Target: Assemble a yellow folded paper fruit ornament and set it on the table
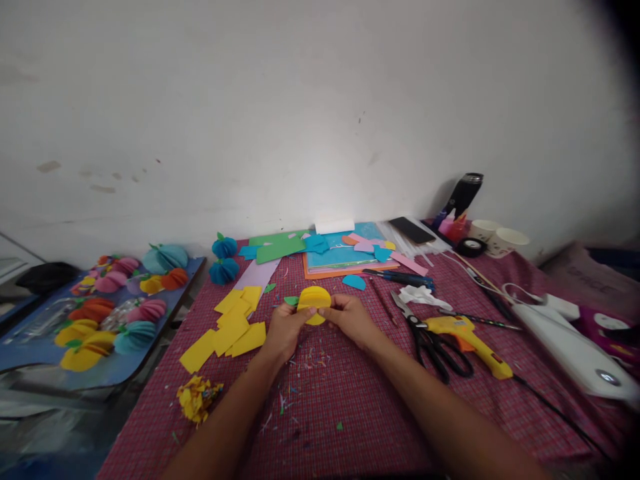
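Observation:
Between my two hands, above the middle of the checked cloth, is a round yellow paper piece (315, 296) with a fold line across it. My left hand (286, 328) pinches its lower left edge, and my right hand (350, 320) pinches the lower right. Both thumbs meet near the fold. A small green paper leaf (291, 301) shows beside my left fingers; whether it is attached to the yellow paper I cannot tell. Several yellow paper rectangles (233, 330) lie left of my left hand, with a crumpled yellow paper heap (198, 399) nearer me.
Black-handled scissors (435, 343) and a yellow glue gun (467, 337) with a cord lie at right. Behind are coloured sheets (280, 249), a cutter (400, 277), a phone (413, 230), paper cups (506, 241) and a black bottle (465, 193). Folded paper fruits (135, 337) fill a blue stool.

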Tool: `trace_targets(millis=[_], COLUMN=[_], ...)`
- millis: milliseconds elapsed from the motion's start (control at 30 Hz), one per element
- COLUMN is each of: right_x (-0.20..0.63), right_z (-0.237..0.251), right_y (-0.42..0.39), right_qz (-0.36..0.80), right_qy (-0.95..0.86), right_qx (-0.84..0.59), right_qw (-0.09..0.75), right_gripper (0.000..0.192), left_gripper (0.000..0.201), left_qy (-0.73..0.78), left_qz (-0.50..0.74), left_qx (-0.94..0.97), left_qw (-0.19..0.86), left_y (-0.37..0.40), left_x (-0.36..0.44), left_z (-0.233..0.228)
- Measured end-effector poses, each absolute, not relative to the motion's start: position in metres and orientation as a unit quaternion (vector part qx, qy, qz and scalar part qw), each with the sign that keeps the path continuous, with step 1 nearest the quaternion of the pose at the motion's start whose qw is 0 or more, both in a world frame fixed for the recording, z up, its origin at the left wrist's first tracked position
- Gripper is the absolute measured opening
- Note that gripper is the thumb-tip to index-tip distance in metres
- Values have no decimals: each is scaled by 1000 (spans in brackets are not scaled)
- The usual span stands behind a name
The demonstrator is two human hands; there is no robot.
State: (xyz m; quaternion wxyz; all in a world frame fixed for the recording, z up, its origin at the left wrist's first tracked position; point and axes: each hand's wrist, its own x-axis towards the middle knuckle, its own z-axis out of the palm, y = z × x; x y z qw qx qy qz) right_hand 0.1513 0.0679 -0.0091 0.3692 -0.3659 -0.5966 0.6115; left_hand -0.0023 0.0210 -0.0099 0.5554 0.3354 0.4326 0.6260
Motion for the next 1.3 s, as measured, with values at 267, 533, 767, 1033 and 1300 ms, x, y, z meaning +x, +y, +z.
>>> trace_targets(millis=[267, 533, 767, 1033, 1300], right_x=[152, 150, 150, 153, 152], right_z=[-7, -6, -11, -8, -7], right_y=[69, 68, 70, 72, 74], right_qz=[599, 650, 649, 632, 647], right_qy=[-591, -551, -553, -575, -561], right_qx=[-382, -339, -331, -329, -333], right_qw=[383, 399, 405, 402, 395], right_gripper=[31, 28, 30, 28, 34], left_gripper=[38, 38, 35, 32, 33], left_qy=[476, 454, 425, 440, 451], left_qz=[621, 625, 629, 620, 623], left_qx=[321, 328, 333, 332, 341], left_qw=[534, 544, 559, 558, 541], left_y=[22, 21, 21, 19, 22], left_x=[-9, -4, -4, -4, -9], left_z=[-19, -14, -17, -9, -19])
